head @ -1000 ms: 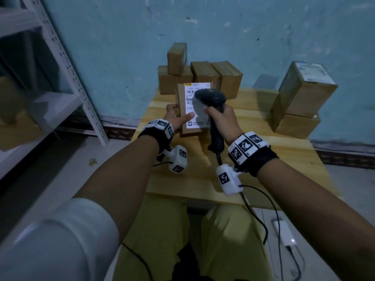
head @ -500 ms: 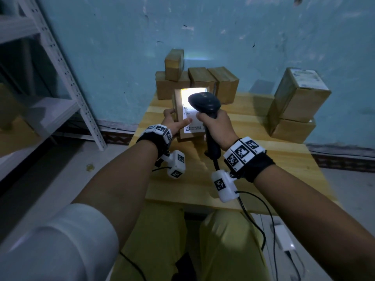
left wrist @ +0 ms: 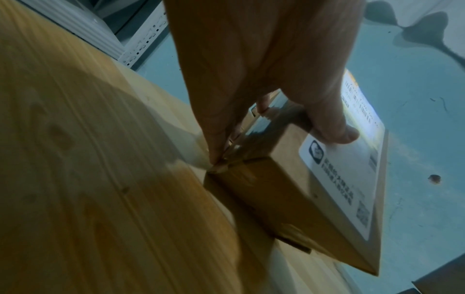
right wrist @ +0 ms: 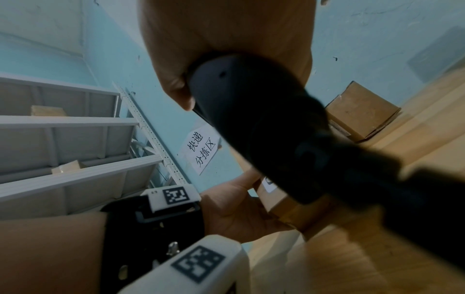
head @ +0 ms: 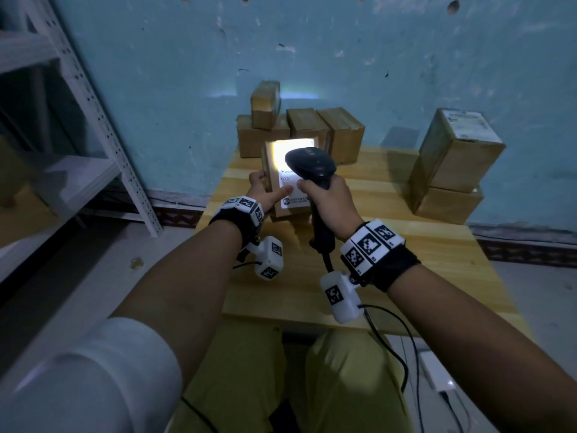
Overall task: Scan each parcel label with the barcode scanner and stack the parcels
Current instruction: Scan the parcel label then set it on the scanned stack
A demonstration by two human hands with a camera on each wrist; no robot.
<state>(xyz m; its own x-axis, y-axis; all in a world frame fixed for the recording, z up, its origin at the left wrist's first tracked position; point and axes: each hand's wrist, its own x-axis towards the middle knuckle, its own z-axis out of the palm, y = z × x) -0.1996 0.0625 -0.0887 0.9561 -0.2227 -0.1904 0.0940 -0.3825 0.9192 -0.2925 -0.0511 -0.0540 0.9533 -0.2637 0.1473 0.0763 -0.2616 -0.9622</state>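
Note:
My left hand (head: 265,190) grips a small cardboard parcel (head: 282,210) upright on the wooden table (head: 437,254), thumb on its white label (head: 293,203), fingers behind. In the left wrist view the parcel (left wrist: 284,191) stands on one edge with my thumb pressing the label (left wrist: 352,179). My right hand (head: 331,200) grips the black barcode scanner (head: 312,162) by its handle, head close in front of the label. The scanner's light glares on the label's upper part. The right wrist view shows the scanner handle (right wrist: 264,123) in my fist and my left hand (right wrist: 236,210) on the parcel (right wrist: 279,201).
Several brown parcels (head: 299,129) stand in a group at the table's back edge against the blue wall. Two larger boxes (head: 452,164) are stacked at the right. A grey metal shelf rack (head: 93,120) stands left. Cables and a white adapter (head: 437,376) lie on the floor.
The scanner's light has come on and now glares on the label; a second ago the label was unlit. The scanner and parcel have stayed close together.

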